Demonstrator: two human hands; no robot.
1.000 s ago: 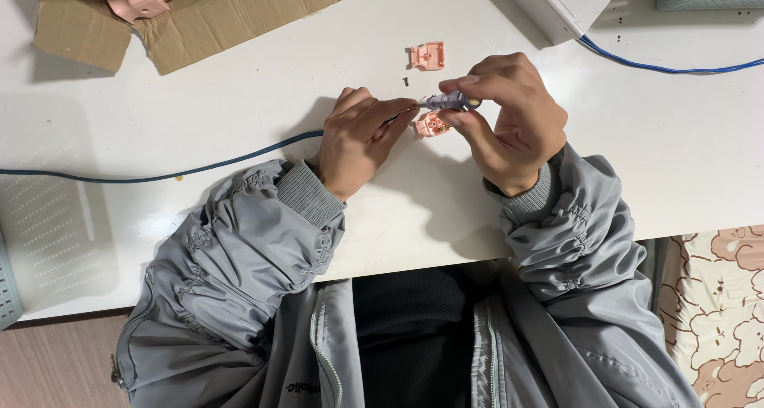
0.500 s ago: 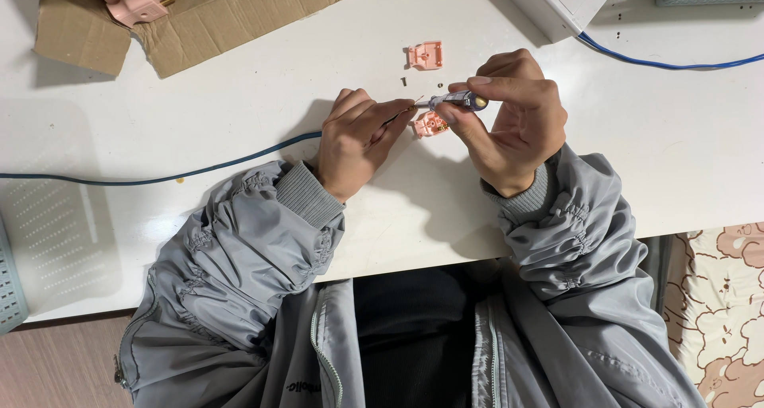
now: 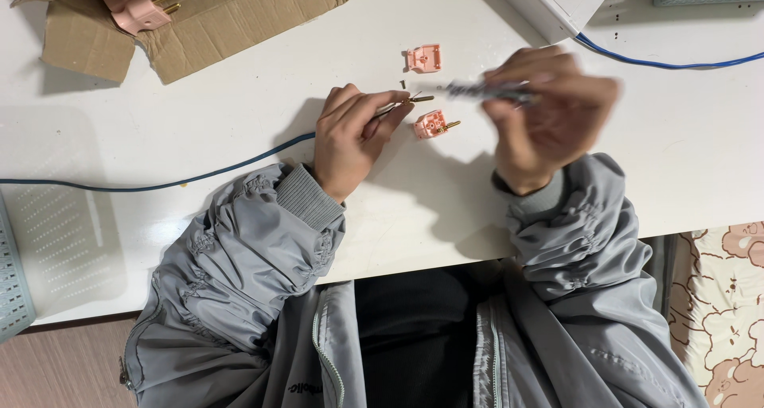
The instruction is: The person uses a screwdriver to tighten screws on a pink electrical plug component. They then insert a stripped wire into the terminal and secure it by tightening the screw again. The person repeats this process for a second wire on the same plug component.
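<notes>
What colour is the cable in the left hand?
Blue cable, left hand; head view.

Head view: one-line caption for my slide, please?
Left hand pinches a blue cable's bare end beside an open pink plug body; blurred right hand holds a screwdriver.

We pinch a wire end [image 3: 414,100] in our left hand [image 3: 352,137] and a blurred screwdriver [image 3: 485,92] in our right hand [image 3: 549,114]. A pink plug [image 3: 430,124] lies on the table [image 3: 239,98] between them.
</notes>
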